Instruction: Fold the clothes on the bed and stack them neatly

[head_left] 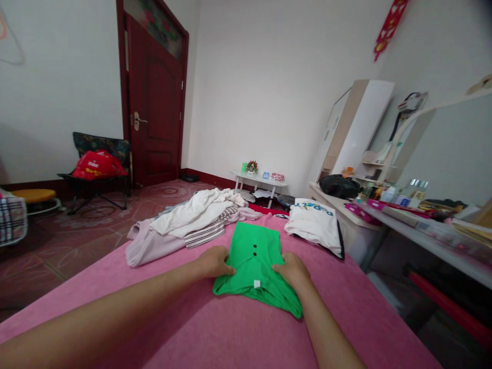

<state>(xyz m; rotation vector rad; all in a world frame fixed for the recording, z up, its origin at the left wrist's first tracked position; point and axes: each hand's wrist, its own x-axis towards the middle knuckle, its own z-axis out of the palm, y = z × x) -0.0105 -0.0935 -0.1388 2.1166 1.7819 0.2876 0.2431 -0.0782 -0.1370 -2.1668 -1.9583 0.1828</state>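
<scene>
A bright green shirt (255, 259) with two dark buttons and a white label lies partly folded on the pink bed cover (230, 333). My left hand (216, 262) grips its left edge, thumb on top and the other fingers hidden beneath the cloth. At the opposite edge, my right hand (294, 271) holds the shirt the same way. The near hem spreads wider than the narrow far part. Beyond my left hand is a loose heap of white and pale clothes (196, 215). To the right lies a folded stack with a white printed T-shirt (313, 220) on top.
A dressing table (434, 238) crowded with bottles and boxes runs along the right side. Past the bed stands a low white table (261, 179). On the left are a folding chair (102, 138) bearing a red bag (98, 165), and a dark red door (157, 102).
</scene>
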